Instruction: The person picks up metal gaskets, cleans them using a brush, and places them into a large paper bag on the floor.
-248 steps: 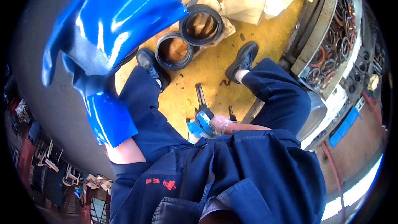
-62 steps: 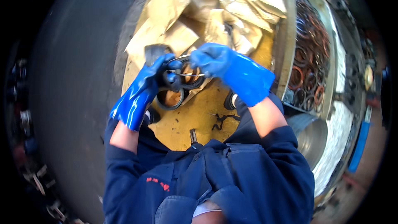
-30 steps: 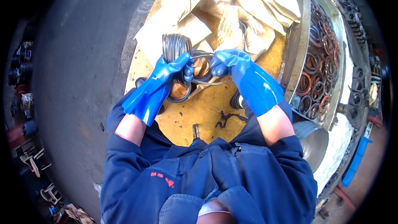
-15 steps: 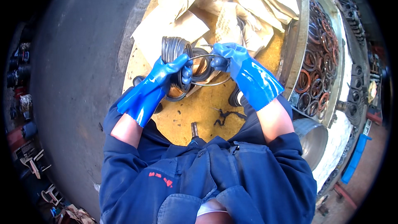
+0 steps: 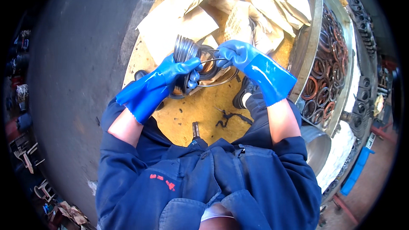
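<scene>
The gloves [image 5: 240,55] are blue, the ring stack [image 5: 184,53] black with silvery streaks, the floor [image 5: 177,125] yellow, the paper [image 5: 194,25] tan, the jacket [image 5: 272,179] navy with red marks [image 5: 171,185], and the heaped rings [image 5: 310,88] black and rust-red.

An industrial workshop, apparently one dealing in ring-shaped parts. The yellow floor [image 5: 179,123] is scuffed and flecked with dark marks, with crumpled brown paper [image 5: 187,27] lying over its far end. On the right, a metal-sided tray [image 5: 314,25] is full of black and reddish rings [image 5: 329,70]; beyond it sit dark round parts [image 5: 363,94]. A wide metal cylinder [image 5: 316,145] is near the tray. The person wears navy work clothes [image 5: 255,179] and blue gauntlet gloves [image 5: 270,74], holding a bundle of thin dark rings [image 5: 184,51]. Indistinct hardware [image 5: 25,155] crowds the left edge.
</scene>
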